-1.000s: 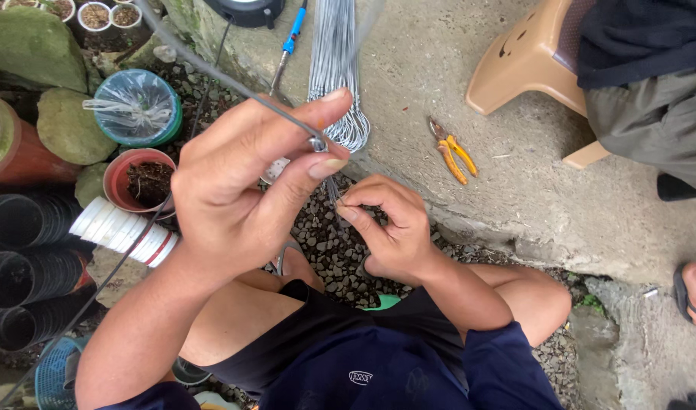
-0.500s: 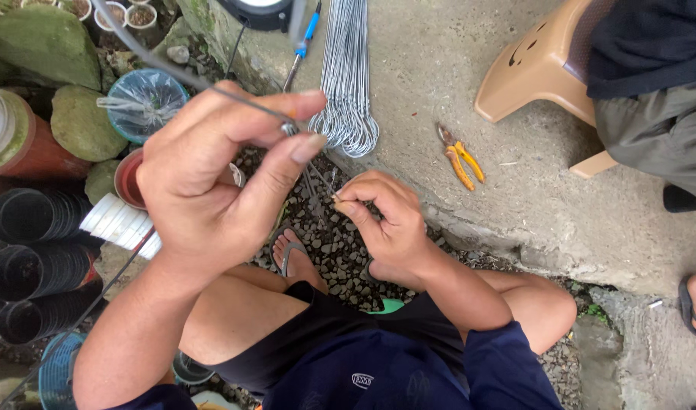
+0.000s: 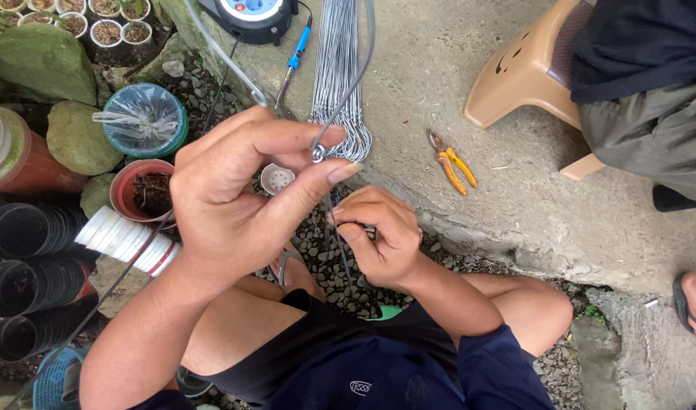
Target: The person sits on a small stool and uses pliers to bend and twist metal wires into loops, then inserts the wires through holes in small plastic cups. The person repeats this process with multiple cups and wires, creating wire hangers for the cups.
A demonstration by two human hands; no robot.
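My left hand [image 3: 238,197] is raised close to the camera and pinches a grey metal wire [image 3: 318,152] at a small twisted loop between thumb and forefinger. The wire arcs up from the loop and another strand runs down toward my right hand [image 3: 378,235], which pinches the lower part of the same wire above my knees. Behind the hands a bundle of bent grey wires [image 3: 339,83] lies on the concrete slab [image 3: 439,91].
Orange-handled pliers [image 3: 453,161] lie on the concrete. A tan plastic stool [image 3: 522,76] holds a seated person [image 3: 644,91] at the right. Plant pots [image 3: 139,190], stacked black pots [image 3: 29,258], white cups [image 3: 128,239], rocks and gravel fill the left. A blue-and-black device [image 3: 249,15] sits at top.
My left hand has moved right and nearer the camera with the wire loop. My right hand has stayed in place, fingers working on the lower wire.
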